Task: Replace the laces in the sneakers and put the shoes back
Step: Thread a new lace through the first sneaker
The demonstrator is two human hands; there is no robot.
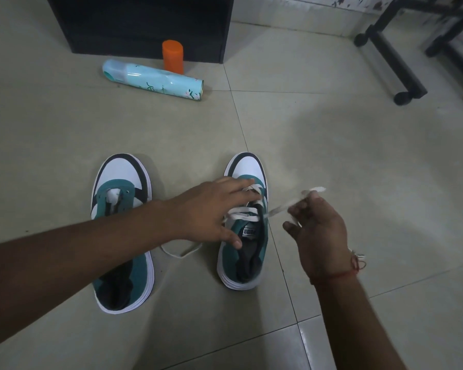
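Your left hand [211, 209], fingers spread, covers the right sneaker's [245, 236] eyelets; your right hand [318, 231] pinches the blurred white lace [286, 206]. The left sneaker [122, 209] stands beside it on the tiled floor [332, 129].

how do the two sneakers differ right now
The right sneaker has a white lace crossing its eyelets; the left sneaker shows none. The left hand rests on the right sneaker while the right hand pulls its lace end; the left sneaker is only crossed by the forearm. Both are teal, white and black, upright, toes pointing away.
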